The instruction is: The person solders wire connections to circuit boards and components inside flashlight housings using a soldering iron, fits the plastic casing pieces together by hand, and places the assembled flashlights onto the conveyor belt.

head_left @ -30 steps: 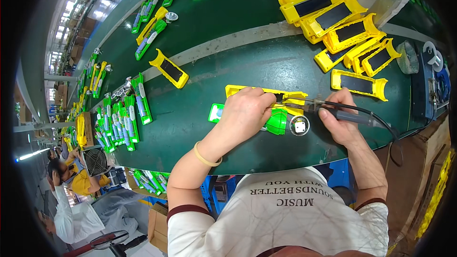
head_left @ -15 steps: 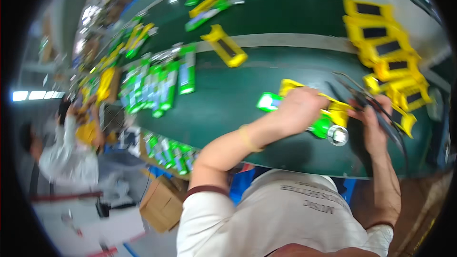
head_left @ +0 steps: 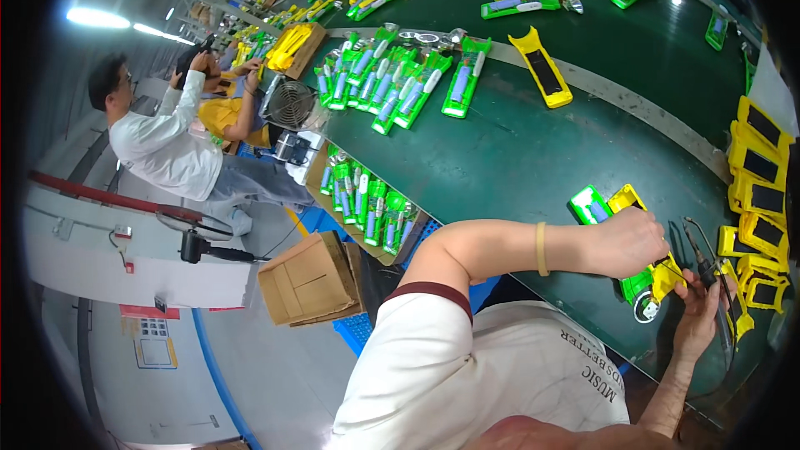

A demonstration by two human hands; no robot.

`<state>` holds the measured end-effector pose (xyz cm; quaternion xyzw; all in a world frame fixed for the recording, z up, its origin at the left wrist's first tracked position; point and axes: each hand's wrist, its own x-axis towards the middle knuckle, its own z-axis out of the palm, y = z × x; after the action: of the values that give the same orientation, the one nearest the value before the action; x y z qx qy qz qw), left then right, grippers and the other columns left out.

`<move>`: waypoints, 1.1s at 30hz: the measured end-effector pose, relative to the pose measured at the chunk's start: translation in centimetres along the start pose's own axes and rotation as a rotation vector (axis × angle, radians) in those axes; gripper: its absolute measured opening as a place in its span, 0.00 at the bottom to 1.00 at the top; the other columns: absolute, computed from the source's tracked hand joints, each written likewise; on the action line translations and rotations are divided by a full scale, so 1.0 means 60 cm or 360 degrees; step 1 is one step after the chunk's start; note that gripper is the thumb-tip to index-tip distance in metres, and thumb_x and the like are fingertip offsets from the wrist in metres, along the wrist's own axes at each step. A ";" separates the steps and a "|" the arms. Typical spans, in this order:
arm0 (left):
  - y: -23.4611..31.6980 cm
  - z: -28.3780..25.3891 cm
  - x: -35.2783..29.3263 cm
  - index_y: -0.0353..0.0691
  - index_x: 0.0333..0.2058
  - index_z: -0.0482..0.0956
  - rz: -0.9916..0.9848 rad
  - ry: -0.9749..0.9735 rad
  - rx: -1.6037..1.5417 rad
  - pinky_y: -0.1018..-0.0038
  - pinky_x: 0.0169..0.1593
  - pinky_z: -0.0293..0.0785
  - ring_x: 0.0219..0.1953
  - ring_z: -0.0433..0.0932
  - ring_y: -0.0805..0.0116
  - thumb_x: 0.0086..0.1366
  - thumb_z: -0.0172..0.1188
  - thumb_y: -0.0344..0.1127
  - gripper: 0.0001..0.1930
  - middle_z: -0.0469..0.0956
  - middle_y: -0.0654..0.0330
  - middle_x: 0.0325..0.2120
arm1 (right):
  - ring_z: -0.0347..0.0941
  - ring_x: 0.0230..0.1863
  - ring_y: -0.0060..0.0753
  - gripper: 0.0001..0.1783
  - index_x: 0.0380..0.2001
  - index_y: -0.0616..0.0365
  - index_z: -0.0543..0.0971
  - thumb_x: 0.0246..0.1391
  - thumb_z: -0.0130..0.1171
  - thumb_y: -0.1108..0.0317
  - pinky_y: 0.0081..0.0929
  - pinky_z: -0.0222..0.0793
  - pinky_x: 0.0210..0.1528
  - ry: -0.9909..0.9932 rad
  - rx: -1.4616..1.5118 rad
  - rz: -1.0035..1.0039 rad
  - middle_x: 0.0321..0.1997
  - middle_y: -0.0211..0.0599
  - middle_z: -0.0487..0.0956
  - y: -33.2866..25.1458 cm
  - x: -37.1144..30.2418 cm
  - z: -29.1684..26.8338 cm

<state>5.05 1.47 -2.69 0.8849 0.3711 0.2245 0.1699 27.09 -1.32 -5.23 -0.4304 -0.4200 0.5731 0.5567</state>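
My left hand [head_left: 631,242] is closed over a yellow casing [head_left: 666,277], its fingertips hidden from above. A thin dark wire shows beside its fingers. Under and beside the casing lies a green flashlight half [head_left: 590,205], with a round silver lamp head [head_left: 646,307] at its near end. My right hand [head_left: 697,315] is closed around what looks like a soldering iron [head_left: 708,273], with a dark handle and a cord, just right of the casing.
Yellow casings with dark panels [head_left: 760,162] overlap along the right edge. Several green flashlight halves with batteries [head_left: 392,83] lie at the left, more in a box [head_left: 367,204] below. A single yellow casing [head_left: 540,67] lies farther off. Another person [head_left: 162,129] sits at far left.
The view has swung left, so the bench, my hands and the parts appear farther right. My left hand stays over the yellow casing, and the dark tool remains in my right hand.
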 end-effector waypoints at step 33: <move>0.026 -0.065 -0.042 0.32 0.39 0.65 -0.0862 0.0318 -0.2337 0.74 0.36 0.76 0.31 0.78 0.66 0.49 0.61 0.24 0.19 0.75 0.49 0.33 | 0.71 0.47 0.40 0.20 0.53 0.55 0.54 0.60 0.41 0.62 0.24 0.69 0.37 0.0160 -0.0056 0.0101 0.48 0.49 0.68 0.017 -0.019 -0.031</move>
<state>2.33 -0.92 0.65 0.4008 0.3440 0.4413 0.7254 28.59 -2.47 -6.71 -0.4814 -0.3876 0.5607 0.5510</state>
